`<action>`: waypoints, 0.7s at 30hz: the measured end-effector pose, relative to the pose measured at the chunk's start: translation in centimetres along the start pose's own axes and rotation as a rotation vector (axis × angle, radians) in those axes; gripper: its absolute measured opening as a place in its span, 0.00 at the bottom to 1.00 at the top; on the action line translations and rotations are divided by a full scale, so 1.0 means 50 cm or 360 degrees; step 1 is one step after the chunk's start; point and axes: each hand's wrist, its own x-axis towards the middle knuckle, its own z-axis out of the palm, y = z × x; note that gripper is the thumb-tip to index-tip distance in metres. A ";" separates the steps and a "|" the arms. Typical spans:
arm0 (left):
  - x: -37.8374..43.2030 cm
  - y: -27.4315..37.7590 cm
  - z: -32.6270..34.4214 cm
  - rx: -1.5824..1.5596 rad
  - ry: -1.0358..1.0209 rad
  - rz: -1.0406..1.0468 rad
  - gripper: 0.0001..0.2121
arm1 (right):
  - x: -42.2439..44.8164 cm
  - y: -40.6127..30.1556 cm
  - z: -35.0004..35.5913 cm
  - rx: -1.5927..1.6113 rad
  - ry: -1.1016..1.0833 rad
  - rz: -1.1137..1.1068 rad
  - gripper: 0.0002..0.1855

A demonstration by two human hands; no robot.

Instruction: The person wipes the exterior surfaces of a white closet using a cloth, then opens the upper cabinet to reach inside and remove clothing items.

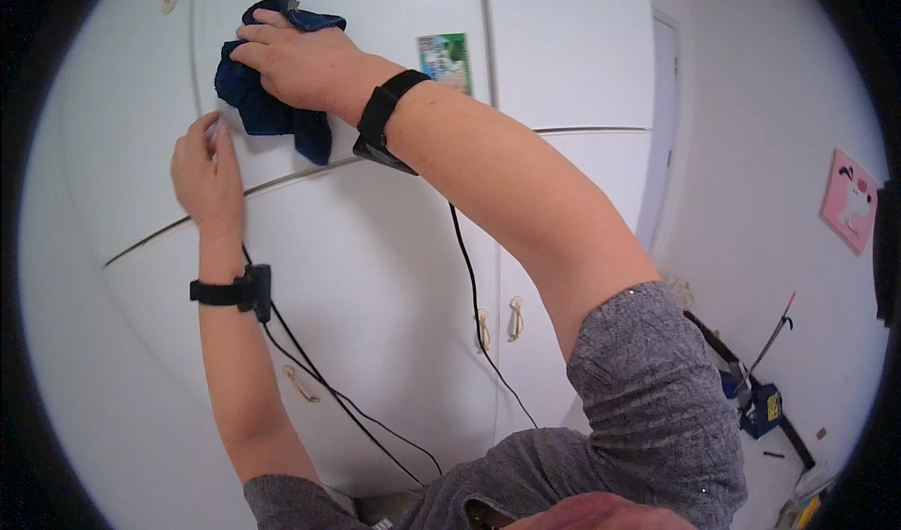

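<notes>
My right hand (299, 62) presses a dark blue cloth (264, 111) against a white cabinet door (366, 9). The cloth is bunched under my fingers, and one corner hangs down below the wrist. Lower and to the left, my left hand (206, 171) is raised beside the door's left edge with its fingers curved and a small gap by the thumb. I see nothing held in it; whether its fingertips touch the door is unclear. A black strap (387, 107) circles my right wrist, and another strap (222, 293) with a small black device is on the left.
Black cables (464, 255) hang before the lower cabinet doors (394, 262). Those doors carry ornate handles (516, 319). A colourful printed sheet (447, 58) is stuck beside my right forearm. At right, a dark blue box (762, 410) stands on the floor below a pink picture (849, 202).
</notes>
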 end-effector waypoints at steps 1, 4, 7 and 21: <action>0.000 -0.003 -0.002 0.0014 0.0008 0.0010 0.15 | -0.010 0.014 -0.016 -0.0024 0.0001 0.0019 0.23; 0.001 0.014 -0.004 0.0119 -0.0010 -0.0015 0.13 | -0.053 0.061 -0.065 -0.0011 -0.0020 0.0054 0.22; 0.004 0.019 0.003 0.0082 -0.0049 -0.0157 0.14 | -0.105 0.126 -0.111 -0.0147 0.0193 -0.0008 0.14; -0.020 0.332 0.024 -0.0375 0.0030 0.0802 0.24 | -0.408 0.262 -0.337 -0.0547 0.0591 0.0474 0.18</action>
